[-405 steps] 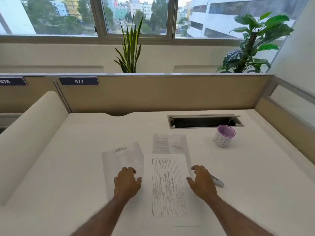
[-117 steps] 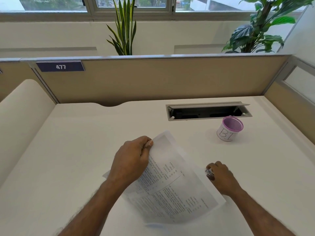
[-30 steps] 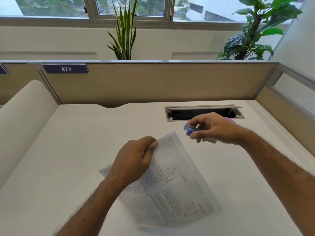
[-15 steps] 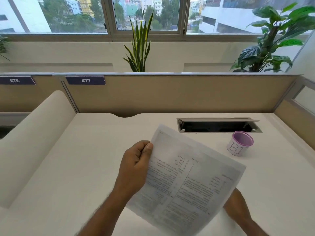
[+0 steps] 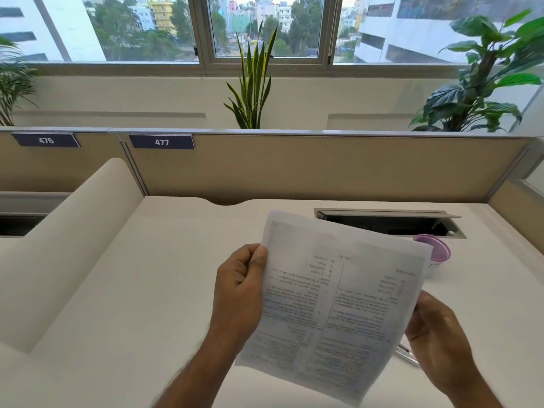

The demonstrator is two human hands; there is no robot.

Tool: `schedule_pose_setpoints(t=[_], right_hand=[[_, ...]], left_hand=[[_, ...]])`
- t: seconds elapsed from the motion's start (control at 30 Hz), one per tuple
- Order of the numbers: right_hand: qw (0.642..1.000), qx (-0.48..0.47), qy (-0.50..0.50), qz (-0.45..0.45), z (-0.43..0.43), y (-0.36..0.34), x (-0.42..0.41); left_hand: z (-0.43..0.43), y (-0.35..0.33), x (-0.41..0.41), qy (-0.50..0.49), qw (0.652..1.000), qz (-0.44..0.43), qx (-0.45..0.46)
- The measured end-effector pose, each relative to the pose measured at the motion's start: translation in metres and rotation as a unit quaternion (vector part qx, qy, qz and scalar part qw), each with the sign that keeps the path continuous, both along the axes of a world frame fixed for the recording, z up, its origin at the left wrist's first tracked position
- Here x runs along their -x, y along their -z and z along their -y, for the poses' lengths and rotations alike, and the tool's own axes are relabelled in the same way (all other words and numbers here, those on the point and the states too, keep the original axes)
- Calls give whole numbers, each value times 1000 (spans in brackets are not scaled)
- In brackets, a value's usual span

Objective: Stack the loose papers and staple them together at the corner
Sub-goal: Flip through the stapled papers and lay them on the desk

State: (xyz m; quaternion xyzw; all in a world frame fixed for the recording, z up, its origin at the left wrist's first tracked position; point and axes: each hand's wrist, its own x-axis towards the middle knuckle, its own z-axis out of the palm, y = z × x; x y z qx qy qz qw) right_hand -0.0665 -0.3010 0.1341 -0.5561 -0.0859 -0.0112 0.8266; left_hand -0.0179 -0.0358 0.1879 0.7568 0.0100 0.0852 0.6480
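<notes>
My left hand point(image 5: 240, 293) pinches the left edge of the stacked papers point(image 5: 332, 298) and holds them up off the white desk point(image 5: 153, 290), tilted, with the printed side facing me. My right hand point(image 5: 438, 337) is at the stack's lower right edge with its fingers curled. Its fingertips are hidden behind the sheets, so I cannot tell whether it grips anything. No stapler is visible.
A purple mesh cup point(image 5: 435, 250) stands behind the papers' right corner, near an open cable slot point(image 5: 391, 225) in the desk. A pen point(image 5: 407, 353) lies on the desk by my right hand. Beige partitions point(image 5: 294, 166) wall the back and sides.
The papers have been lifted off the desk and turned to face me. My right hand, which held a purple stapler by the cup a second ago, has come down to the stack's right edge.
</notes>
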Motion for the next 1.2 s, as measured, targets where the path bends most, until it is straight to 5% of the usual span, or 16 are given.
schedule_pose_setpoints(t=[0.1,0.87,1.0,1.1,1.2], right_hand=[[984,112,131,-45,-6,-11,-9],[978,108,164,-74,-22,-57,2],[957,176,228,-31,-27,-57,-3],[875,339,342,35,-39,-63,-6],[895,319,287,120,-75,-79,4]], left_hand=[[2,-9,5,7,1000,0,21],[-5,-41,5,-22,990,-1,143],[-4,-43,7,-11,987,-4,163],[0,-44,10,-4,981,-17,195],[10,-44,16,1,975,-27,219]])
